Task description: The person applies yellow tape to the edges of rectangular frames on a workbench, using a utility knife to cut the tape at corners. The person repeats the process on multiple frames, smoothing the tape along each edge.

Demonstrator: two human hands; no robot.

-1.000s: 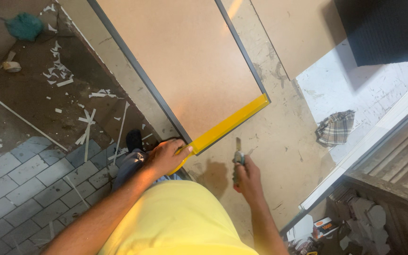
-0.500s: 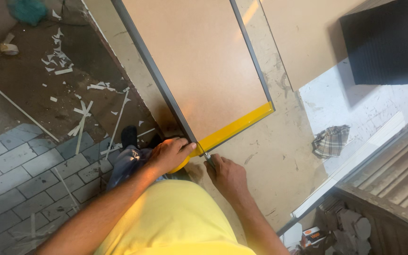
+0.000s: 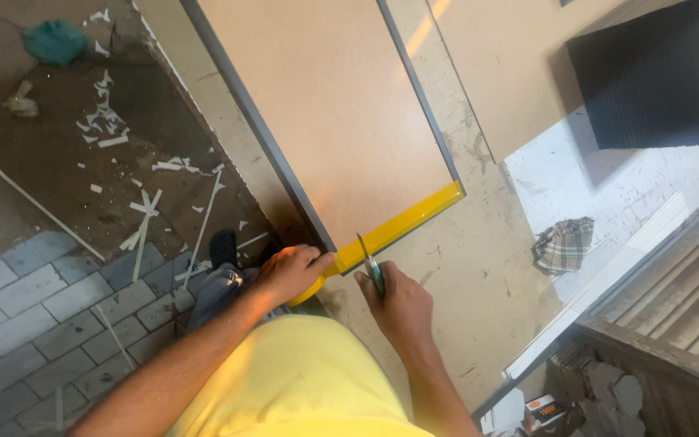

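**Knife at the taped corner of the board**

Nearest the camera, a yellow shirt (image 3: 301, 380) fills the lower middle, and both forearms are seen reaching away from it. The left hand (image 3: 291, 271) is laid over the near corner of the board (image 3: 325, 113), its fingers closed on the loose end of the yellow tape (image 3: 402, 226), which curls beneath the palm. The right hand (image 3: 394, 303) is clenched on a knife (image 3: 370, 263), whose blade is pointed up and away, its tip just beside the tape's near edge. The hands are held apart, the left slightly nearer the corner, the right just to its right. Whether the blade touches the tape cannot be told.

The tape is stuck along the board's short near edge. Its long axis runs from the left hand up and to the right, ending at the far corner, so it lies directly ahead of the knife and crosswise to the blade. The board's dark-edged long sides stretch away toward the top of the view.

Farther off, a bench top (image 3: 479, 267) is seen under the board, marked and scuffed. A checked rag (image 3: 564, 243) lies to the right on a white surface. To the left, white offcuts (image 3: 143, 206) are scattered over the floor, with a teal cloth (image 3: 54, 40) beyond them.
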